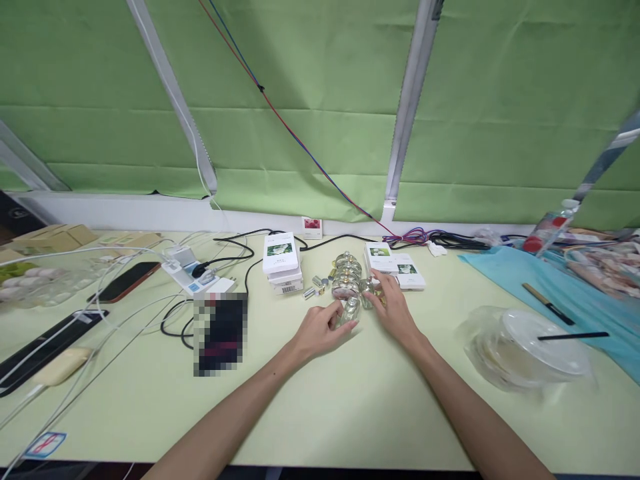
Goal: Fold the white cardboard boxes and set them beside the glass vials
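Observation:
My left hand (320,328) is closed around a small clear glass bottle (351,309), which leans between thumb and curled fingers just above the table. Opposite it, my right hand (394,308) has its thumb and fingertips on a second small glass bottle (367,295), partly covered by the fingers. Right behind both hands stands a tight row of similar round glass bottles (347,270) with shiny tops. To the left of that row lie several small silver and gold caps (315,287).
White boxes with flower pictures stand at the left (280,255) and right (407,272) of the bottles. A power strip (195,277) with tangled cables and phones lies at left. A bagged plastic bowl (540,347), a knife (547,303) and blue cloth (505,270) are at right.

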`<action>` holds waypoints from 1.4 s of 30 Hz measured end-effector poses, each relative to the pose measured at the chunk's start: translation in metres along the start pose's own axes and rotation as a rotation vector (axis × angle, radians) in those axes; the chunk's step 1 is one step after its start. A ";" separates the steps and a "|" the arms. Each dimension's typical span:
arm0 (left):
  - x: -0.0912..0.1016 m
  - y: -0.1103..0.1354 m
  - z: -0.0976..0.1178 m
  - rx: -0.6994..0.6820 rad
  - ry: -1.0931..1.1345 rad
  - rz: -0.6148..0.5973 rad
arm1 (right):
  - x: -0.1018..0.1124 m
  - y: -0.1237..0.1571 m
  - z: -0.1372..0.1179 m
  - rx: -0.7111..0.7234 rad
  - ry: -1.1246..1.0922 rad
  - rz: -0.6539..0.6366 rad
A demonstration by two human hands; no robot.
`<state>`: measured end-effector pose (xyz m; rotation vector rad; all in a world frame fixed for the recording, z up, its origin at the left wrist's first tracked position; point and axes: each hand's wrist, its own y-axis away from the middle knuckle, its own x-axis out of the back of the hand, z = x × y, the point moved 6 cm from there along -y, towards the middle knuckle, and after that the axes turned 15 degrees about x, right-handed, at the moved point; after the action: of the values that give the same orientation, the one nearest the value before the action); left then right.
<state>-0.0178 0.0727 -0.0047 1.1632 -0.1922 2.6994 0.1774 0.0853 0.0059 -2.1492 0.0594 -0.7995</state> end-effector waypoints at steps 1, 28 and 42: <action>0.001 0.000 0.001 -0.013 0.002 0.002 | 0.003 0.000 -0.002 0.008 0.017 0.038; 0.045 -0.023 -0.028 0.321 -0.434 0.188 | -0.027 0.005 -0.050 0.017 -0.115 -0.282; 0.039 -0.026 -0.035 0.278 -0.398 0.155 | -0.027 0.005 -0.051 0.013 -0.143 -0.265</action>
<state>-0.0628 0.1094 0.0010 1.8344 0.0422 2.6528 0.1279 0.0551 0.0116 -2.2239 -0.3096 -0.7886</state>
